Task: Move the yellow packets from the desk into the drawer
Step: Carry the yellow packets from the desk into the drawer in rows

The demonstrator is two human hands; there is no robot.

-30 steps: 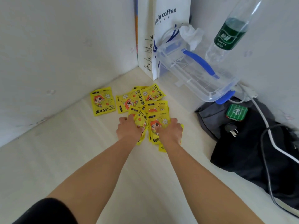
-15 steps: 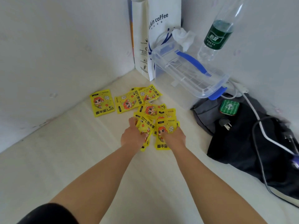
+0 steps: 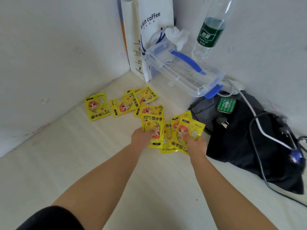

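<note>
From my head view, my left hand [image 3: 141,136] pinches one glossy yellow cartoon-printed packet [image 3: 153,130], thumb on its face, while my right hand [image 3: 196,144] grips a fanned bunch of yellow packets [image 3: 186,130] over the pale wooden desk [image 3: 83,163]. Four more loose yellow packets [image 3: 123,105] lie flat farther back, near a clear plastic box with a blue handle [image 3: 184,70].

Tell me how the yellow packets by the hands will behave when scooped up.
The yellow packets look thin, so probably light and bendy. Their glossy faces and loose overlap under the left hand and right hand suggest that they may slide apart.
</note>
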